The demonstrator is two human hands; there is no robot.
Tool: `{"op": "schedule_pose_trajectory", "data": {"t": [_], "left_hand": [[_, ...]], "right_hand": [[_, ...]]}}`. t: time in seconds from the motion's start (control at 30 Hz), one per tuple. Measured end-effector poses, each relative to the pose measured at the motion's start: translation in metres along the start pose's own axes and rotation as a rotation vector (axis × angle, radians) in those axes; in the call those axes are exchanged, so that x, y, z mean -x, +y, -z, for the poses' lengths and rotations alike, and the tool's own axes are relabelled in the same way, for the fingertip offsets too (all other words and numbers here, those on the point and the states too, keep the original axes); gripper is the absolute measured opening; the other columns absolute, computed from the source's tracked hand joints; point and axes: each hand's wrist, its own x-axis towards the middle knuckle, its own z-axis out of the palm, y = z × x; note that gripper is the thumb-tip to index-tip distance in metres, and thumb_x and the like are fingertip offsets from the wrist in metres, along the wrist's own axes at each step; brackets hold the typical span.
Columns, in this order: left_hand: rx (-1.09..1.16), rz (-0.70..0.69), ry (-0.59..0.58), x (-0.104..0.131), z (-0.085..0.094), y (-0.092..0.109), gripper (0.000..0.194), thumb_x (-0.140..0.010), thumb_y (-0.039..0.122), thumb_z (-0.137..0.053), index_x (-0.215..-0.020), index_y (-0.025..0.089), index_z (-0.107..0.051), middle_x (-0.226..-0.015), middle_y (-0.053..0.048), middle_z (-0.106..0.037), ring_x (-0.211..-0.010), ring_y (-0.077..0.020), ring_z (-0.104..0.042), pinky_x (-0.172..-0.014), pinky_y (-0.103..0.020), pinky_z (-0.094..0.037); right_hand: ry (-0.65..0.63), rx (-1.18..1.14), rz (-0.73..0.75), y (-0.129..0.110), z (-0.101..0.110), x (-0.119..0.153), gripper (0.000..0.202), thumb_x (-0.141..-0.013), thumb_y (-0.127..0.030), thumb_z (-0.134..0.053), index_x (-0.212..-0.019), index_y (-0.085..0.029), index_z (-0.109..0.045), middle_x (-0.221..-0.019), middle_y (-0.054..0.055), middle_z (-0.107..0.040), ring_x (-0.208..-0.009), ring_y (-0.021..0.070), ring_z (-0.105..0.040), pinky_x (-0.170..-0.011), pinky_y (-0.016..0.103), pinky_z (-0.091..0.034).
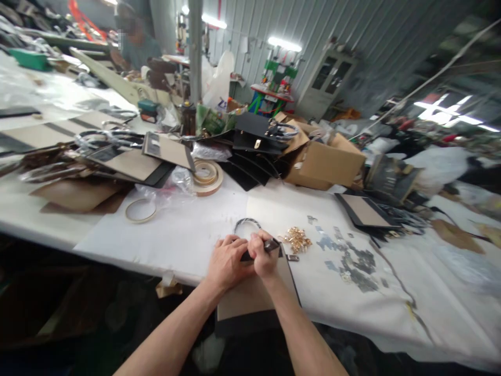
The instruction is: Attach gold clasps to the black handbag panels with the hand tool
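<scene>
A beige panel with black borders point(250, 300) lies at the table's front edge, partly under my forearms. My left hand point(229, 263) rests on its upper part, fingers stretched over the dark strip. My right hand point(264, 256) is closed in a fist around a dark-handled tool point(271, 244); the tool's working end is hidden. A black-and-white handle loop point(247, 221) curves out beyond my fingers. Right of my right hand lie a small metal plate point(293, 258) and a pile of gold-coloured metal fittings point(297, 239).
Flat grey metal pieces point(358, 263) are scattered on the white table point(188, 230) to the right. Tape rolls point(207, 177), stacked panels point(168, 149), a black bag point(254, 133) and a cardboard box point(326, 162) stand behind. A person point(136, 44) is at the far left.
</scene>
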Motion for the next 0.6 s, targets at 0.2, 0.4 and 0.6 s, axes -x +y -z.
{"op": "schedule_pose_trajectory", "data": {"t": [0.2,0.4,0.6], "left_hand": [[-0.067,-0.033,0.012,-0.005,-0.012,-0.013,0.048,-0.086,0.053,-0.074,-0.129,0.032,-0.069,-0.129,-0.004,-0.074,-0.124,-0.0323,-0.059,-0.097,-0.047,-0.047],[-0.138,-0.013,0.001,-0.010,-0.022,-0.023,0.058,-0.087,0.068,-0.063,-0.135,0.036,-0.068,-0.129,-0.004,-0.073,-0.127,-0.0346,-0.059,-0.099,-0.051,-0.049],[-0.129,0.002,0.008,-0.011,-0.022,-0.024,0.058,-0.085,0.069,-0.063,-0.131,0.035,-0.070,-0.128,-0.006,-0.073,-0.126,-0.0354,-0.060,-0.102,-0.053,-0.050]], "right_hand": [[0.146,-0.113,-0.059,-0.007,0.026,0.010,0.049,-0.097,-0.050,-0.064,-0.064,-0.024,-0.038,-0.046,-0.011,-0.033,-0.041,0.0066,-0.028,-0.044,0.024,-0.025],[0.245,0.265,-0.079,-0.052,0.136,0.043,0.050,-0.096,-0.048,-0.065,-0.062,-0.023,-0.039,-0.048,-0.009,-0.037,-0.045,0.0084,-0.033,-0.048,0.025,-0.028],[0.205,0.847,-0.204,-0.064,0.244,0.072,0.024,-0.087,-0.040,-0.072,-0.079,-0.021,-0.060,-0.066,-0.005,-0.056,-0.063,0.0145,-0.052,-0.061,0.027,-0.040]]}}
